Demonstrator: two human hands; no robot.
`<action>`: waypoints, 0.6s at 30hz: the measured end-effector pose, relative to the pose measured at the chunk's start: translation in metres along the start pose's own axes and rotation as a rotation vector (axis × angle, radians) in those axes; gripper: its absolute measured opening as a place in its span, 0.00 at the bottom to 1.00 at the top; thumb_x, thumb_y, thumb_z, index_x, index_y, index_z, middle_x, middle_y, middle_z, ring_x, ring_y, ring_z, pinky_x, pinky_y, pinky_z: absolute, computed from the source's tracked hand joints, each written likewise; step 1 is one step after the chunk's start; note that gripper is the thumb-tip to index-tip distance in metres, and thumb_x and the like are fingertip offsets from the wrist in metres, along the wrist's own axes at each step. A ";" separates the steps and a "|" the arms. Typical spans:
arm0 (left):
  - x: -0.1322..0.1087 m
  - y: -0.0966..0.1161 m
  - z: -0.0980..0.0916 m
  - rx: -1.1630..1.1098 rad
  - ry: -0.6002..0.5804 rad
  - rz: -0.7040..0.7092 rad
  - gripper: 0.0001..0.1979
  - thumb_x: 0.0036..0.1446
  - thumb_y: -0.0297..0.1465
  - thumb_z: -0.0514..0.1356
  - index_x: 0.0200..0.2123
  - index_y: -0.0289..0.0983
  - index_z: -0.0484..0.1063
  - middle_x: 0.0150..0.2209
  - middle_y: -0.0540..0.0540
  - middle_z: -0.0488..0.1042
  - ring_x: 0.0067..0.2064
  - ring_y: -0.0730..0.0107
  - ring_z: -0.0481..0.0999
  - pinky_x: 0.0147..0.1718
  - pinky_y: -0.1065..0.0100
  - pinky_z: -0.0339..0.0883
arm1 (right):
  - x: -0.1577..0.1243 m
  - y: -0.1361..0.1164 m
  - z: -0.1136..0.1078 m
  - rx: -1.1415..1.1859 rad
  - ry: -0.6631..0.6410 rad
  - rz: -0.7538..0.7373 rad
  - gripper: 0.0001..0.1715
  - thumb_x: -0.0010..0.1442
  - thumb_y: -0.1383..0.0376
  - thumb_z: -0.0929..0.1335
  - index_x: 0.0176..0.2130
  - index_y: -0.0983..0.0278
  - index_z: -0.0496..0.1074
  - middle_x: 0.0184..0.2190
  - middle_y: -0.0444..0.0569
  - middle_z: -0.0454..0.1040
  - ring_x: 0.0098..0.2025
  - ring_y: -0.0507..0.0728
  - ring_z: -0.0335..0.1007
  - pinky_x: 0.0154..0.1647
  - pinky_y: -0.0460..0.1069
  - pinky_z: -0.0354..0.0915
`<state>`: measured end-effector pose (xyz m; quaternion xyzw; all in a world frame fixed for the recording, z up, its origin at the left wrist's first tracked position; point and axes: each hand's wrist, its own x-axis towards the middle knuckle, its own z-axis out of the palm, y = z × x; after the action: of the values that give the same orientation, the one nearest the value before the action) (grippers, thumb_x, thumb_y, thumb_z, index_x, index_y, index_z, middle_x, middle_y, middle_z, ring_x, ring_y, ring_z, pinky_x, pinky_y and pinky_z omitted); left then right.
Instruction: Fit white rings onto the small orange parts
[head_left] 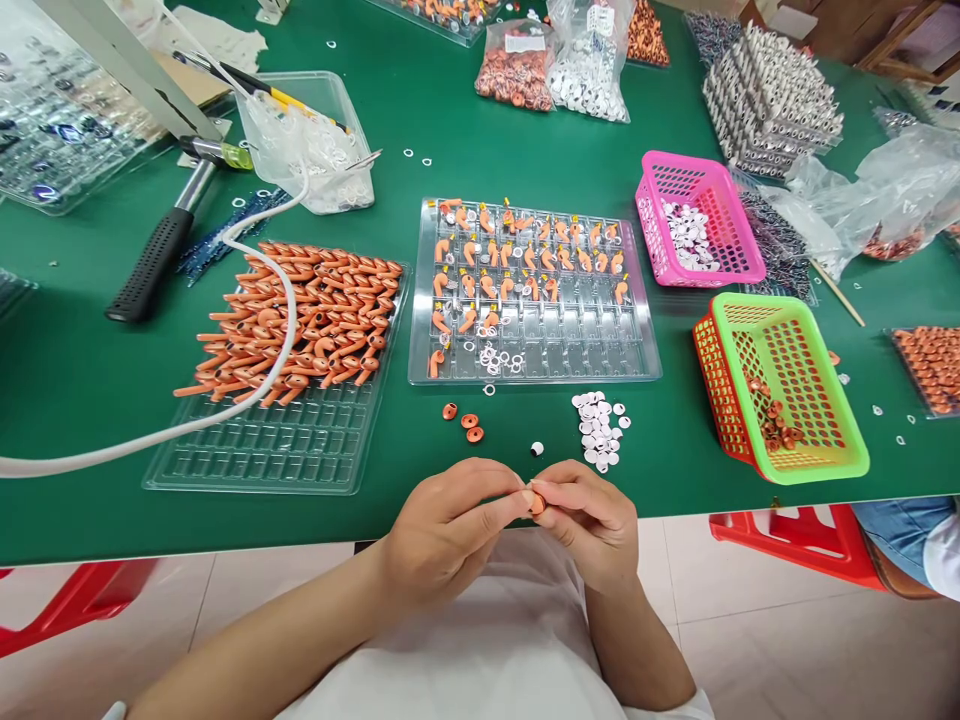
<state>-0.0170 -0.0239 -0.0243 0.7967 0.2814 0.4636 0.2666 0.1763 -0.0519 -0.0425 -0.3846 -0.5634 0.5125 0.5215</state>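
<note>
Close to the table's front edge, my left hand [457, 520] and my right hand [589, 520] meet, fingertips pinching a small orange-brown round cap [538, 503] between them. Both hands are closed on it, and the fingers hide much of its shape. Just beyond lie a few loose copper-coloured caps [470, 421], a single white-and-black piece [537, 449] and a heap of small white discs [597, 425]. Farther back is a clear compartment tray [600, 362], its upper rows filled with orange curved pieces resembling earphone shells [469, 251] and its lower part holding white rings [499, 358].
Left of centre, another tray [247, 470] carries stacked orange stemmed shells [315, 320], crossed by a white cable [289, 300]. A hammer [161, 240] lies farther left. On the right stand a pink basket [701, 180] and a green basket [844, 440]. Bags [517, 65] sit at the back.
</note>
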 end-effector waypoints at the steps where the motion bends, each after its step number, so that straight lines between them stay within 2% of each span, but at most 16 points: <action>1: 0.000 0.000 0.000 -0.003 -0.001 -0.004 0.15 0.62 0.17 0.55 0.50 0.32 0.72 0.39 0.41 0.79 0.42 0.66 0.79 0.40 0.67 0.77 | 0.000 0.000 0.000 -0.005 -0.003 -0.003 0.22 0.62 0.72 0.71 0.52 0.51 0.77 0.39 0.50 0.79 0.38 0.55 0.76 0.30 0.48 0.74; 6: 0.000 0.001 -0.001 -0.008 -0.009 -0.024 0.17 0.63 0.18 0.54 0.52 0.35 0.71 0.39 0.41 0.79 0.42 0.65 0.79 0.38 0.65 0.77 | 0.002 -0.002 -0.003 -0.058 -0.029 -0.014 0.23 0.62 0.72 0.71 0.53 0.51 0.76 0.39 0.50 0.79 0.38 0.56 0.76 0.30 0.49 0.74; 13: -0.004 0.001 0.000 0.006 -0.020 -0.040 0.17 0.61 0.15 0.54 0.51 0.33 0.72 0.40 0.40 0.79 0.42 0.65 0.78 0.37 0.66 0.77 | 0.004 -0.004 -0.002 -0.112 -0.037 -0.031 0.23 0.63 0.72 0.70 0.54 0.51 0.76 0.39 0.50 0.79 0.38 0.55 0.76 0.31 0.49 0.75; 18: -0.006 0.001 0.004 0.049 0.033 -0.050 0.14 0.61 0.17 0.56 0.48 0.33 0.72 0.38 0.41 0.78 0.40 0.66 0.78 0.36 0.67 0.76 | 0.001 -0.003 0.000 -0.117 -0.043 -0.024 0.24 0.64 0.72 0.68 0.57 0.52 0.73 0.40 0.50 0.78 0.42 0.56 0.76 0.36 0.50 0.76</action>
<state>-0.0160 -0.0297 -0.0287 0.7879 0.3170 0.4630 0.2536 0.1765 -0.0512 -0.0390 -0.3965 -0.6081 0.4804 0.4923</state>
